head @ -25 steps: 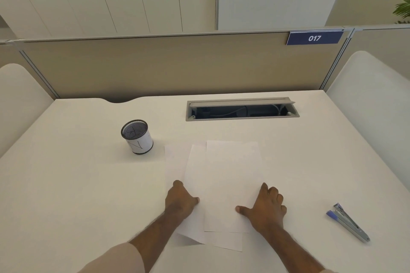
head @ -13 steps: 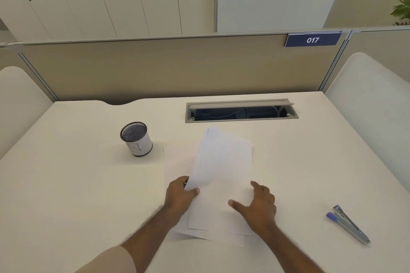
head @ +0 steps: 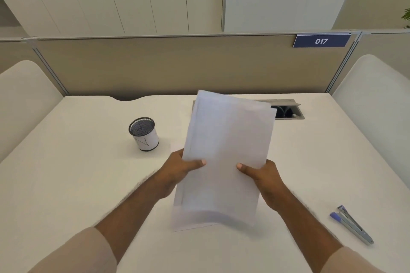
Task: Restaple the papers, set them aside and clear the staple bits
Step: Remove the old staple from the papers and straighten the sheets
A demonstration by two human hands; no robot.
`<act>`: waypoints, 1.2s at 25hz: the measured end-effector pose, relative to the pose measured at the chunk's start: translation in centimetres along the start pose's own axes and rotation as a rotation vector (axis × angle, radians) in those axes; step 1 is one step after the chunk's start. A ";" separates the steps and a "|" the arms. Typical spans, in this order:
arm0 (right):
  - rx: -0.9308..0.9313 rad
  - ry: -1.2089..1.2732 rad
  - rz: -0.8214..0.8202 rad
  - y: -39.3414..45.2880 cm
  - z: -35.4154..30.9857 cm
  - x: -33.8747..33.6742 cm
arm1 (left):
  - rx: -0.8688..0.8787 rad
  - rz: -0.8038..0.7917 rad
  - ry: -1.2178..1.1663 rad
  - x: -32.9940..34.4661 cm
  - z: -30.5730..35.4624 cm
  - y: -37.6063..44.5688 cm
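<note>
Above the tabletop (head: 77, 184) you hold the papers (head: 226, 157) raised, your left hand (head: 177, 173) and right hand (head: 264, 177) each clamped on one side edge. Tap the bottom edge down so the sheets line up evenly. Only then reach for the stapler (head: 352, 225), lying well apart at your right.
</note>
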State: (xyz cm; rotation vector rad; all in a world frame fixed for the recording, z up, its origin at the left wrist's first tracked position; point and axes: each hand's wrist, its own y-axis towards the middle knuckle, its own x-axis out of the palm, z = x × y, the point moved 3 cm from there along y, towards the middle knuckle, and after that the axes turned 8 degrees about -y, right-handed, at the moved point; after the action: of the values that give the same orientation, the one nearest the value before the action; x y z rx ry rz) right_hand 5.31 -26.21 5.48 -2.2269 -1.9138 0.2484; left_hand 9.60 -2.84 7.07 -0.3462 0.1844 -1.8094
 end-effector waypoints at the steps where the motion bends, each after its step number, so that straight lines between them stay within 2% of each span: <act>1: -0.054 -0.036 0.027 -0.2 -0.9 0.4 | 0.053 0.054 0.006 0.1 0.6 0.0; 4: -0.185 -0.095 0.107 -0.7 -2.3 1.5 | 0.166 0.180 -0.051 0.1 1.2 -0.4; 8: -0.212 -0.148 0.189 -1.6 -0.6 2.1 | 0.146 0.297 -0.107 -0.5 -1.7 -1.8; 13: -0.129 -0.232 0.202 -2.5 3.4 1.8 | 0.050 0.380 0.004 0.1 -5.6 -3.1; 20: -0.160 -0.175 0.145 -1.3 2.2 3.0 | 0.209 0.386 0.057 -1.3 -2.4 -1.9; 22: -0.132 -0.221 0.139 -1.0 2.7 3.6 | 0.169 0.385 0.088 -1.9 -3.0 -1.7; 26: -0.039 -0.392 0.156 -0.5 5.1 4.7 | -0.011 0.457 0.299 -3.6 -6.8 -0.7; 28: 0.016 -0.517 0.118 -0.3 6.5 5.3 | -0.113 0.520 0.513 -4.3 -8.4 -0.4; 30: 0.051 -0.802 0.101 0.0 7.6 5.6 | -0.230 0.521 0.737 -4.6 -9.9 -0.6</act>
State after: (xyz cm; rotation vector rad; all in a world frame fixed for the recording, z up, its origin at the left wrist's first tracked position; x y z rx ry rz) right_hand 4.25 -20.39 -1.82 -2.3920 -2.0623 1.3606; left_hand 6.89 1.17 -2.73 0.2179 0.9151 -1.3222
